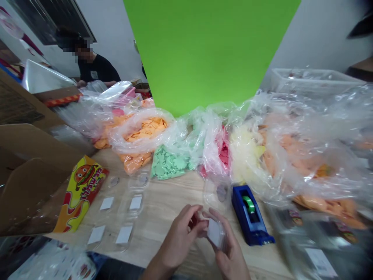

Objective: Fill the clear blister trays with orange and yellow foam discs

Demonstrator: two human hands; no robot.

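**Left hand and right hand grip a clear packet**

The left hand is curled, its fingers pinching the packet's far edge. The right hand is half closed, wrapped around the packet's right side. The packet sits between them over the near part of the wooden table, its white label showing. To the left lie more clear packets with labels. Just right stands a blue tape dispenser. Along the far side, plastic bags hold orange, green, pink and yellow pieces. At far left, beyond a cardboard box, sits a co-worker in a black shirt.
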